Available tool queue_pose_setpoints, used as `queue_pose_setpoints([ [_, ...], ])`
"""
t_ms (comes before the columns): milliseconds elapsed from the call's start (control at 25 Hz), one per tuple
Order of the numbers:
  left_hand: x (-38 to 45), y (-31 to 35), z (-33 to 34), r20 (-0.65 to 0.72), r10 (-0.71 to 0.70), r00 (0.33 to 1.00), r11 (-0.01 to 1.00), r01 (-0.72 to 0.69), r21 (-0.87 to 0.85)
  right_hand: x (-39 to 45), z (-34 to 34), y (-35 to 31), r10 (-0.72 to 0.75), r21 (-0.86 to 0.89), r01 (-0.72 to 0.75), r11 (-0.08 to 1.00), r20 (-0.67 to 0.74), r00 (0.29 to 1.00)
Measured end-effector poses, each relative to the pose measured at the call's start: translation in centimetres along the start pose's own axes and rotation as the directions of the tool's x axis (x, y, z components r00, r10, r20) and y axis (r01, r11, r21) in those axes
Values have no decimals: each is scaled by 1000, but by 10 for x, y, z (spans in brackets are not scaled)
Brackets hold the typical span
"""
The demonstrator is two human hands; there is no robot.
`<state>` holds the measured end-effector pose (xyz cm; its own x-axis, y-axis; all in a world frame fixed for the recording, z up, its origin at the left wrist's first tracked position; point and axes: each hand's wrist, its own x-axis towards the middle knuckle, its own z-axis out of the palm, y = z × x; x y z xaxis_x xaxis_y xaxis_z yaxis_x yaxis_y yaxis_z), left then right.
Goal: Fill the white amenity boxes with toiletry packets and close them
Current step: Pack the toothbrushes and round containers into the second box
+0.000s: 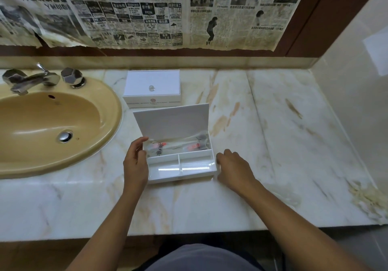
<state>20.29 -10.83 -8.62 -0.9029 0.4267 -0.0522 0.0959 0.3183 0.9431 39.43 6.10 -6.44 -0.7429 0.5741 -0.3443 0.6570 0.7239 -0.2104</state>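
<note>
An open white amenity box [189,174] sits on the marble counter with its lid [172,121] standing up at the back. Clear toiletry packets [178,145] with red and black print lie in its long rear compartment; the two front compartments hold nothing. My left hand [135,161] holds the box's left side, thumb at the upper left corner. My right hand [233,168] rests on the counter at the box's right side, fingers curled and touching its wall. Behind stands a second white box [152,89], lid down, with a clear knob on top.
A tan oval sink [52,127] with a chrome tap [31,80] and handles fills the left. The marble counter [283,134] stretches right to a cream side wall. Newspaper sheets [147,12] hang over the back wall. The counter's front edge runs close to my body.
</note>
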Motion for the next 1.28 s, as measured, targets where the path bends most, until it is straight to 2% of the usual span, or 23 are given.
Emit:
queue_pose_setpoints([
  [240, 0, -1, -1, 1, 3, 1000, 1000, -3, -7, 32, -3, 0, -51, 59, 54, 997, -44, 998],
  [480, 0, 0, 0, 0, 6, 1000, 1000, -6, 1, 9, -15, 8, 0, 142, 5, 990, -42, 999],
  [640, -1, 2, 0, -1, 12, 1000, 1000, -12, 11, -20, -24, 18, 57, 126, -47, 991, -82, 995],
  [1080, -4, 5, 2, -5, 10, 1000, 1000, -10, 4, -61, -12, 30, 115, -62, -105, 993, 193, 974],
  [1280, -5, 6, 2, -4, 17, 1000, 1000, -17, 10, -65, 2, 33, 114, -152, -89, 984, 170, 979],
])
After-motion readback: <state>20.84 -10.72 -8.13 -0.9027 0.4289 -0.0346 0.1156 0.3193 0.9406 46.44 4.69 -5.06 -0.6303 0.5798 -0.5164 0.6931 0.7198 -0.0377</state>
